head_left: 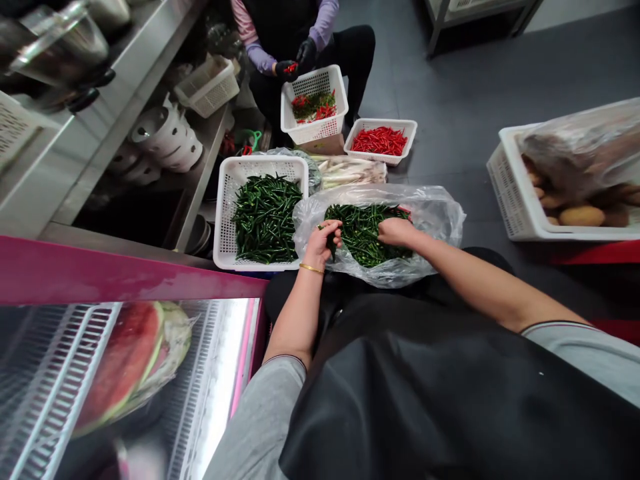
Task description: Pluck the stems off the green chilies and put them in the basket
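Note:
Green chilies [363,233] fill an open clear plastic bag [440,213] in front of my lap. My left hand [324,241], with a gold bangle on its wrist, is closed around a few green chilies at the bag's left edge. My right hand [396,232] reaches into the pile on the right, fingers curled in a pinch; what is between the fingertips is hidden. Left of the bag stands a white perforated basket [220,213] holding many loose green chilies [265,217].
Across from me a person [285,40] in black gloves holds red chilies over a white basket [313,133]. A smaller basket [385,160] holds red chilies. Pale long stalks [350,172] lie between. A potato crate [515,187] is at right, a glass-fronted cooler [115,280] at left.

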A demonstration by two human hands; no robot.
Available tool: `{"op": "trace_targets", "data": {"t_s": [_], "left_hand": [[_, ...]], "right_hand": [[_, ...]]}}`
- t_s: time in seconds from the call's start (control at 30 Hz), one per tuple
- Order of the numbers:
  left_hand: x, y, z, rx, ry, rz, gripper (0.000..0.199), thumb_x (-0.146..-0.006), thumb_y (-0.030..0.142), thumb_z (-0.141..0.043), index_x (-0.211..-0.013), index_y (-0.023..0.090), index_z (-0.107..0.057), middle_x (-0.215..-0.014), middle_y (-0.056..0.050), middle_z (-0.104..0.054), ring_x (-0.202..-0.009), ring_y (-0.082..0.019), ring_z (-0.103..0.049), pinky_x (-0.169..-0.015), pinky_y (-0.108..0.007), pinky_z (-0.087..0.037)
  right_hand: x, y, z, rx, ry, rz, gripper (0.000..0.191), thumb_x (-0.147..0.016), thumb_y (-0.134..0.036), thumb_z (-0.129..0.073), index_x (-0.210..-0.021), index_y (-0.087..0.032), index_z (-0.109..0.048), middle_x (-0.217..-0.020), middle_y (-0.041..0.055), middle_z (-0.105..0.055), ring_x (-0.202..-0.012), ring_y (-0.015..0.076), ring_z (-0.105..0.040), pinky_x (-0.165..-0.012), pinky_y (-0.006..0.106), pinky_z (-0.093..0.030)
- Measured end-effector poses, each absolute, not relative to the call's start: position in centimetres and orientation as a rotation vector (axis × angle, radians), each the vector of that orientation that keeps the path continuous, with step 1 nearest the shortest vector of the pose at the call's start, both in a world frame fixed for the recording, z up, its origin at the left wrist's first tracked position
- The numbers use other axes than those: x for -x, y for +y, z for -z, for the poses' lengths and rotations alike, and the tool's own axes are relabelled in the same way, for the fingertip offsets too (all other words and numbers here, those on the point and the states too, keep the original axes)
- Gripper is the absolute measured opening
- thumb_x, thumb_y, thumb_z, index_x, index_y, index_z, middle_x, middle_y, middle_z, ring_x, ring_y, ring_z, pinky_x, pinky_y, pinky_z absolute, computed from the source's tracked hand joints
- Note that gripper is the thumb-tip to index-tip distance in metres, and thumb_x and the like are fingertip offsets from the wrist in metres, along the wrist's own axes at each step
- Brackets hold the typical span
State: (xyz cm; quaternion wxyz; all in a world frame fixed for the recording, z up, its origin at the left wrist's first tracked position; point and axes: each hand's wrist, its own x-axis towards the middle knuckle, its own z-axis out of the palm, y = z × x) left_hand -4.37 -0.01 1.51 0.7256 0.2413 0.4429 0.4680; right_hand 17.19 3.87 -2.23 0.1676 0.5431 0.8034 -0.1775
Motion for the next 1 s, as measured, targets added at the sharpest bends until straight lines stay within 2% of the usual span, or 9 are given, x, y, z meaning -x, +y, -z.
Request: {"op": "trace_targets", "data": {"t_s": [0.07,0.17,0.27,0.37,0.43,0.6,0.8,0.9,1.0], "left_hand": [[4.2,-0.1,-0.7,-0.497,1.012,-1.029,0.020,-0.068,0.024,-0.072,-0.080,0.012,-0.062,-0.052,0.005,-0.051,-0.040,-0.005,-0.042,-0.044,-0.020,-0.035],[3.8,-0.1,0.4,-0.439,1.046,-1.004,0.020,-0.068,0.023,-0.073,-0.081,0.011,-0.063,-0.057,0.002,-0.055,-0.046,-0.006,-0.049,-0.051,-0.022,-0.042],[3.5,-0.1,0.6,-0.414,0.966,-0.987,0.022,-0.068,0.021,-0.072,-0.086,0.011,-0.064,-0.059,0.002,-0.054,-0.050,-0.007,-0.051,-0.054,-0.023,-0.044],[3.3,-0.5,0.2,-0.416,0.942,-0.933,0.026,-0.067,0.022,-0.074,-0.087,0.011,-0.063,-0.050,0.007,-0.041,-0.041,-0.003,-0.038,-0.043,-0.017,-0.031],[3.0,-0.7,0.0,-0.436,1.018,-0.908,0.027,-0.065,0.025,-0.076,-0.084,0.012,-0.062,-0.047,0.009,-0.036,-0.037,-0.002,-0.031,-0.039,-0.016,-0.022],[1.9,-0.4,0.3,-0.558,1.248,-0.899,0.035,-0.060,0.024,-0.081,-0.084,0.012,-0.059,-0.056,0.001,-0.056,-0.040,-0.004,-0.041,-0.039,-0.017,-0.023],[1.5,0.6,0.4,-0.528,1.160,-0.954,0.026,-0.065,0.028,-0.075,-0.081,0.012,-0.061,-0.049,0.003,-0.053,-0.036,-0.003,-0.037,-0.037,-0.017,-0.021],[2.1,0.4,0.4,-0.507,1.199,-0.994,0.025,-0.063,0.024,-0.076,-0.078,0.011,-0.060,-0.058,-0.001,-0.061,-0.040,-0.003,-0.040,-0.038,-0.016,-0.022],[2.4,0.2,0.5,-0.562,1.267,-1.000,0.029,-0.060,0.019,-0.078,-0.080,0.010,-0.060,-0.063,-0.003,-0.064,-0.043,-0.004,-0.043,-0.039,-0.018,-0.024]], "right_hand": [[-19.5,4.8,1.8,-1.566,2.304,0.560,0.029,-0.081,-0.034,-0.055,-0.093,-0.014,-0.072,-0.096,0.0138,-0.071,-0.090,0.0244,-0.065,-0.072,0.029,-0.046],[-20.6,4.9,1.0,-1.654,2.387,0.578,0.028,-0.083,-0.036,-0.052,-0.095,-0.018,-0.071,-0.096,0.0092,-0.072,-0.089,0.0204,-0.064,-0.075,0.026,-0.044],[-17.9,4.3,1.2,-1.804,2.395,0.544,0.035,-0.089,-0.040,-0.045,-0.096,-0.017,-0.071,-0.098,0.0111,-0.071,-0.092,0.0208,-0.064,-0.078,0.027,-0.044],[-14.2,4.2,2.2,-1.859,2.329,0.547,0.043,-0.089,-0.045,-0.045,-0.103,-0.013,-0.070,-0.104,0.0170,-0.069,-0.097,0.0248,-0.064,-0.078,0.030,-0.046],[-12.9,4.8,2.7,-1.841,2.311,0.551,0.040,-0.088,-0.038,-0.047,-0.107,-0.011,-0.068,-0.108,0.0192,-0.068,-0.099,0.0261,-0.064,-0.079,0.030,-0.046],[-14.2,6.4,2.7,-1.844,2.405,0.623,0.034,-0.087,-0.026,-0.042,-0.101,-0.013,-0.070,-0.104,0.0142,-0.070,-0.097,0.0225,-0.065,-0.080,0.027,-0.045],[-13.9,5.6,3.2,-1.801,2.350,0.566,0.041,-0.087,-0.042,-0.047,-0.103,-0.011,-0.069,-0.106,0.0184,-0.069,-0.097,0.0267,-0.065,-0.079,0.031,-0.047],[-12.7,5.6,3.7,-1.753,2.342,0.533,0.036,-0.087,-0.035,-0.049,-0.106,-0.010,-0.067,-0.110,0.0199,-0.067,-0.101,0.0272,-0.064,-0.081,0.031,-0.047],[-12.8,6.2,3.0,-1.861,2.350,0.710,0.026,-0.084,-0.028,-0.052,-0.097,-0.012,-0.067,-0.101,0.0157,-0.070,-0.095,0.0238,-0.065,-0.078,0.028,-0.048]]}}
